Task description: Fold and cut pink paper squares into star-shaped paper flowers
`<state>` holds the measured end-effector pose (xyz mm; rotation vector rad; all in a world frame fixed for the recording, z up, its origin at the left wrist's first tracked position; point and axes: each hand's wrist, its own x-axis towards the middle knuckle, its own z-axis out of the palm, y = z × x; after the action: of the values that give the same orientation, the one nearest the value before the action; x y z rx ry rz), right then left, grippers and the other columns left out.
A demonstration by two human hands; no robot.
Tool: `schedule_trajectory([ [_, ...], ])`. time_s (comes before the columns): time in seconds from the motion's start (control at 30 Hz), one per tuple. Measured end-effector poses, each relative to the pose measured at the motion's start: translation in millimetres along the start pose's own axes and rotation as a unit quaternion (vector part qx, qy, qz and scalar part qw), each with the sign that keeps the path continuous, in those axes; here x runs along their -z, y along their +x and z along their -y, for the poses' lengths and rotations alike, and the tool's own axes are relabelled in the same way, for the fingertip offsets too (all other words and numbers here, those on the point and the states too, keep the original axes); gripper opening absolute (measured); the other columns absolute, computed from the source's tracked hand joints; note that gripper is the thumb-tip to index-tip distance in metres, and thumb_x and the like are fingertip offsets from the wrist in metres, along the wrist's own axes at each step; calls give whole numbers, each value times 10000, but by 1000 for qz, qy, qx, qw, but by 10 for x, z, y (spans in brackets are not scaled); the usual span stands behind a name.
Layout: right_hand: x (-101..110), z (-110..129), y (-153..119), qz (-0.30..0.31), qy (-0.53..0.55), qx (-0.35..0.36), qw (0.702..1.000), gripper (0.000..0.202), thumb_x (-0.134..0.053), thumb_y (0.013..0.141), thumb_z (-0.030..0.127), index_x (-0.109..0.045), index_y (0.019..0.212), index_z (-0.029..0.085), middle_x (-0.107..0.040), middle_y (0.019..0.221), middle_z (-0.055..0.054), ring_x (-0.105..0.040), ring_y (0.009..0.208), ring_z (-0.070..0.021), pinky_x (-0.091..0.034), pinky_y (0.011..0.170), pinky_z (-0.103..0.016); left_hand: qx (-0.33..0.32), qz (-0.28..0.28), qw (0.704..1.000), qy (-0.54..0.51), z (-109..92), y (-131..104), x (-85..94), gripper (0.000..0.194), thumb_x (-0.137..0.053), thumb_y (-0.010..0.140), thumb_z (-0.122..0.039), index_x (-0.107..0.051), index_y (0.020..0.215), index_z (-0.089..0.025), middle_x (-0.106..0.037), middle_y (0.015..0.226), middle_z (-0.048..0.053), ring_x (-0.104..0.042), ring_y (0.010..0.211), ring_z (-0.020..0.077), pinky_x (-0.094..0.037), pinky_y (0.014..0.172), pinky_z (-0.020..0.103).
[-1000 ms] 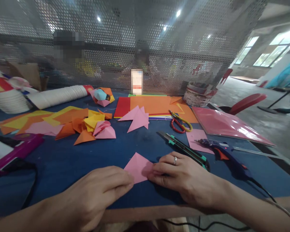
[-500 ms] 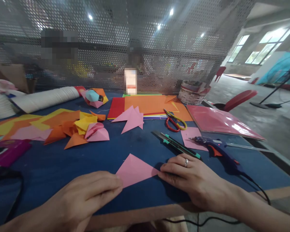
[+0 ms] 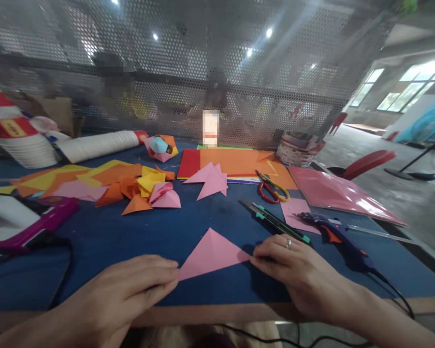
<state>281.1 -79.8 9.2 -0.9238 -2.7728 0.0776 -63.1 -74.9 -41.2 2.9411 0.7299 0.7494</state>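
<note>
A pink paper folded into a triangle lies on the blue table, its peak pointing away from me. My left hand pinches its left corner with the fingers together. At the right corner, my right hand, with a ring on one finger, holds the tip between thumb and fingers. Just beyond my right hand are a black and green cutter and a dark blue glue gun, which rests partly over a pink paper square.
Scissors lie by stacked coloured sheets. Folded pink pieces sit before them. Orange and yellow shapes, paper cups and a purple tool are at left. A basket and pink pack are at right.
The view has shifted, so the table items appear further right. My left hand has slid outward to the paper's left corner, showing more of the triangle. My right hand still holds the other corner.
</note>
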Motion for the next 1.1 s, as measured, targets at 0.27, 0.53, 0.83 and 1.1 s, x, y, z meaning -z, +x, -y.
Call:
schedule_trajectory([
  [0.27, 206, 276, 504, 121, -9, -131, 984, 160, -479, 810, 187, -607, 719, 163, -628, 795, -60, -585, 750, -169, -439, 668, -272, -71, 75, 994, -21, -50, 533, 104, 397, -392, 655, 13, -580, 957, -165, -650, 933, 76, -595, 865, 198, -501, 804, 300],
  [0.53, 168, 329, 917, 233, -11, -256, 938, 259, -542, 809, 335, -707, 759, 142, -705, 782, -137, -663, 757, -281, -434, 605, -317, -110, 114, 986, -45, 19, 596, 29, 498, -433, 683, -17, -504, 1153, -168, -602, 1002, 85, -551, 880, 202, -490, 786, 294],
  [0.83, 161, 171, 1110, 360, 183, -296, 866, 396, -565, 768, 499, -656, 577, 163, -638, 571, 6, -595, 529, -101, -436, 537, -184, -95, 104, 988, -66, 31, 518, 2, 537, -439, 721, -29, -488, 1227, -202, -594, 1042, 78, -554, 894, 199, -501, 801, 292],
  [1.1, 173, -77, 868, 349, 240, -339, 840, 361, -602, 743, 475, -637, 575, 157, -603, 539, 27, -567, 502, -85, -443, 549, -187, -92, 101, 987, -83, 25, 507, -6, 550, -385, 742, 5, -464, 1245, -205, -593, 1018, 70, -558, 867, 179, -501, 787, 272],
])
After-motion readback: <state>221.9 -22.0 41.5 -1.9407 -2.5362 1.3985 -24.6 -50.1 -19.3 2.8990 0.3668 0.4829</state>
